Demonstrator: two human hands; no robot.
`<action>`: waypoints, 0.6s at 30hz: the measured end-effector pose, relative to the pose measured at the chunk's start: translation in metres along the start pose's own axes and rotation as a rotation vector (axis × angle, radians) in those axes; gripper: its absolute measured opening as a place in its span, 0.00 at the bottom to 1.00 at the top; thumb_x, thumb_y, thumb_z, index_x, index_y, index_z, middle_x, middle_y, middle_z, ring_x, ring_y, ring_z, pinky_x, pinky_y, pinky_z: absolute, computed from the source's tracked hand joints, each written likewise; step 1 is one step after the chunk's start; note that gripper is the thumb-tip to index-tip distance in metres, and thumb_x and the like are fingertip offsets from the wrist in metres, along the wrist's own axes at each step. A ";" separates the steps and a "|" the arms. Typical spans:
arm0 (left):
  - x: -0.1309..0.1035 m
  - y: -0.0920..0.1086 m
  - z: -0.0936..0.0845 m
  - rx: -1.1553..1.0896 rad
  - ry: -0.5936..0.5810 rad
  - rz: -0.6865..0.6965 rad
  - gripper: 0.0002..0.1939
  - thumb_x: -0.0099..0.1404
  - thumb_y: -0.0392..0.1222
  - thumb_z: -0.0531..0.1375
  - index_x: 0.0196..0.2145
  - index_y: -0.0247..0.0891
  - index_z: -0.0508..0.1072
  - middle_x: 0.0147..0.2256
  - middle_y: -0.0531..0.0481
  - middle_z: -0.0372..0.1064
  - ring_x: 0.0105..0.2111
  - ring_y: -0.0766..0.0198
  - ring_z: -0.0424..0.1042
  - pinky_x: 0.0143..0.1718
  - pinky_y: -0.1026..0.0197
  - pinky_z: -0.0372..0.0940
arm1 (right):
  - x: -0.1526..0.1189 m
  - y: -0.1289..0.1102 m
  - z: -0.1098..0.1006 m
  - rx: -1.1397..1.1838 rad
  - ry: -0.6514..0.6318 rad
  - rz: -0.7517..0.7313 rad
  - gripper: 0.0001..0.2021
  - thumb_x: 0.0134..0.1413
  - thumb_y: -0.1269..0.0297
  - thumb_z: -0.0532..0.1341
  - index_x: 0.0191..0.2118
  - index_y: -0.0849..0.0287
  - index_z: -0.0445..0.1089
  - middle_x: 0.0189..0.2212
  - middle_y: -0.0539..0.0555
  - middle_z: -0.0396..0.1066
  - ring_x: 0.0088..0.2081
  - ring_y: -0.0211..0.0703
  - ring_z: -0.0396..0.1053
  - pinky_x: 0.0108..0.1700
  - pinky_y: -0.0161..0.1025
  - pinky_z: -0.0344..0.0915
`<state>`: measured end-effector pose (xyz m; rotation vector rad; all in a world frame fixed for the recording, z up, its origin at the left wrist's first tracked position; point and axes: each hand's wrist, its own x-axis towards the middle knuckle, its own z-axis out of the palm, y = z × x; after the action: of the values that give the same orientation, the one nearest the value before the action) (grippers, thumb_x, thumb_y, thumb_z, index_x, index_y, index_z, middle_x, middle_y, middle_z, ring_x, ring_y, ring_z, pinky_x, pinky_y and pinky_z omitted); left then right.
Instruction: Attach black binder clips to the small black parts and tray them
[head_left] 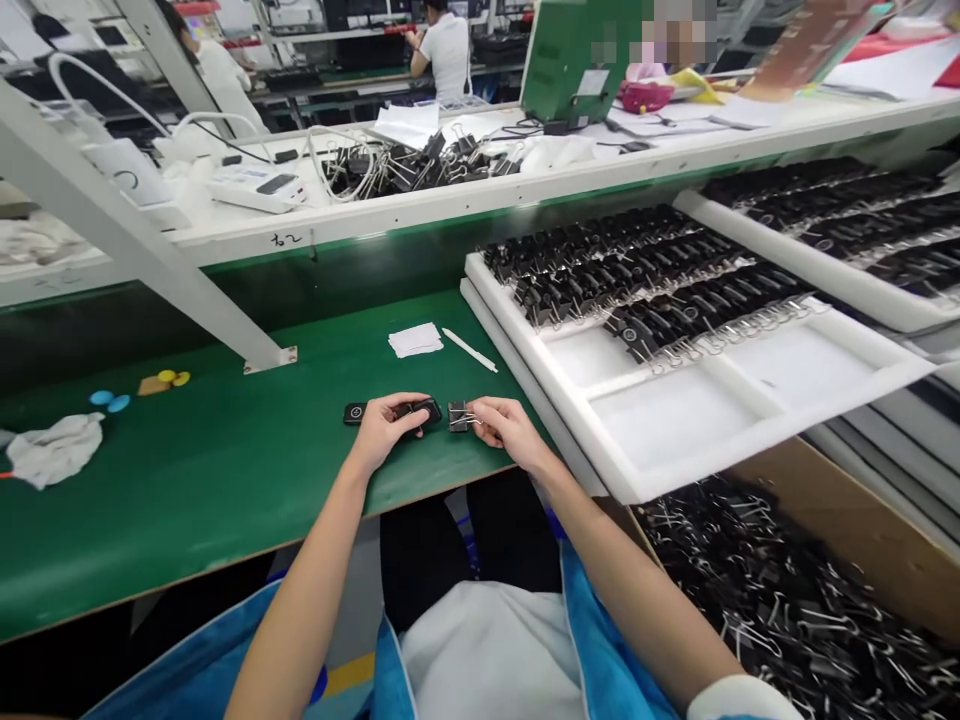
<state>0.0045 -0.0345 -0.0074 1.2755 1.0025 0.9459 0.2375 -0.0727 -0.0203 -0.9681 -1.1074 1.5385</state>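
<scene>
Binder clip (457,416) in right hand (504,426), beside left hand (390,425).

Only 1 view is given, from a camera on the person's head, looking forward and down across the near edge of the green bench (225,480). It sits close: both forearms run up from the bottom edge, with the left hand (386,428) and right hand (504,428) near centre. The far edge, a raised white shelf (420,215) and distant workstations fill the top.
</scene>
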 end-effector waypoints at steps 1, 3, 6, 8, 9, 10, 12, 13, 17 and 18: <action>-0.001 0.000 0.000 0.004 -0.011 -0.002 0.21 0.54 0.48 0.74 0.43 0.34 0.83 0.33 0.46 0.78 0.24 0.65 0.72 0.29 0.59 0.71 | 0.000 0.002 -0.002 -0.040 -0.008 -0.020 0.25 0.59 0.40 0.66 0.37 0.64 0.76 0.22 0.50 0.64 0.19 0.35 0.51 0.20 0.34 0.43; -0.002 0.001 0.000 0.009 -0.035 -0.003 0.21 0.55 0.48 0.74 0.44 0.34 0.83 0.34 0.45 0.78 0.24 0.65 0.72 0.30 0.59 0.71 | -0.003 0.006 -0.007 -0.087 -0.022 -0.040 0.27 0.60 0.40 0.65 0.42 0.64 0.76 0.24 0.50 0.63 0.20 0.35 0.51 0.22 0.34 0.44; -0.002 0.001 0.000 0.015 -0.085 -0.005 0.21 0.56 0.48 0.73 0.45 0.35 0.83 0.35 0.45 0.77 0.27 0.64 0.73 0.29 0.61 0.72 | -0.008 0.009 -0.011 -0.161 -0.040 -0.053 0.30 0.62 0.39 0.63 0.49 0.65 0.76 0.27 0.51 0.64 0.24 0.37 0.54 0.25 0.35 0.49; -0.002 0.000 -0.002 0.022 -0.117 -0.016 0.21 0.56 0.48 0.73 0.45 0.36 0.83 0.37 0.45 0.78 0.30 0.62 0.74 0.29 0.62 0.72 | -0.011 0.009 -0.012 -0.243 -0.052 -0.072 0.30 0.65 0.39 0.61 0.51 0.66 0.76 0.29 0.53 0.66 0.26 0.39 0.57 0.27 0.36 0.53; -0.002 0.000 -0.002 0.033 -0.131 -0.026 0.21 0.56 0.49 0.73 0.46 0.36 0.83 0.38 0.44 0.78 0.31 0.61 0.74 0.29 0.62 0.72 | -0.011 0.007 -0.012 -0.294 -0.062 -0.085 0.29 0.66 0.40 0.60 0.52 0.65 0.76 0.30 0.53 0.67 0.28 0.40 0.60 0.29 0.36 0.55; -0.002 0.000 -0.003 0.049 -0.143 -0.037 0.21 0.56 0.49 0.73 0.46 0.36 0.83 0.39 0.44 0.78 0.31 0.61 0.74 0.29 0.62 0.72 | -0.011 0.005 -0.011 -0.347 -0.073 -0.101 0.28 0.67 0.41 0.59 0.52 0.65 0.77 0.32 0.54 0.69 0.30 0.42 0.62 0.31 0.37 0.57; -0.003 0.000 -0.004 0.089 -0.164 -0.058 0.22 0.57 0.49 0.73 0.46 0.37 0.83 0.40 0.43 0.79 0.30 0.61 0.75 0.30 0.61 0.72 | -0.012 0.001 -0.008 -0.434 -0.090 -0.134 0.27 0.69 0.42 0.58 0.52 0.63 0.77 0.35 0.56 0.72 0.35 0.46 0.67 0.36 0.39 0.61; -0.003 0.000 -0.005 0.110 -0.176 -0.066 0.22 0.57 0.50 0.72 0.47 0.37 0.83 0.40 0.43 0.79 0.29 0.61 0.75 0.30 0.61 0.72 | -0.012 -0.002 -0.007 -0.463 -0.097 -0.149 0.27 0.69 0.42 0.57 0.52 0.62 0.78 0.37 0.57 0.74 0.37 0.48 0.68 0.38 0.40 0.63; -0.004 0.002 -0.004 0.160 -0.208 -0.071 0.22 0.58 0.50 0.72 0.47 0.37 0.83 0.41 0.42 0.80 0.29 0.61 0.75 0.32 0.61 0.71 | -0.012 -0.006 -0.003 -0.494 -0.122 -0.173 0.24 0.70 0.44 0.57 0.52 0.60 0.78 0.41 0.58 0.76 0.40 0.52 0.70 0.42 0.43 0.64; -0.004 0.003 -0.003 0.163 -0.210 -0.065 0.22 0.58 0.50 0.72 0.47 0.37 0.83 0.41 0.42 0.80 0.28 0.61 0.75 0.32 0.61 0.70 | -0.012 -0.006 -0.003 -0.495 -0.122 -0.174 0.24 0.70 0.44 0.57 0.51 0.60 0.78 0.41 0.58 0.76 0.40 0.52 0.70 0.41 0.42 0.64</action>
<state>-0.0001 -0.0374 -0.0041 1.4370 0.9639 0.6756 0.2444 -0.0833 -0.0149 -1.0765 -1.6630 1.2165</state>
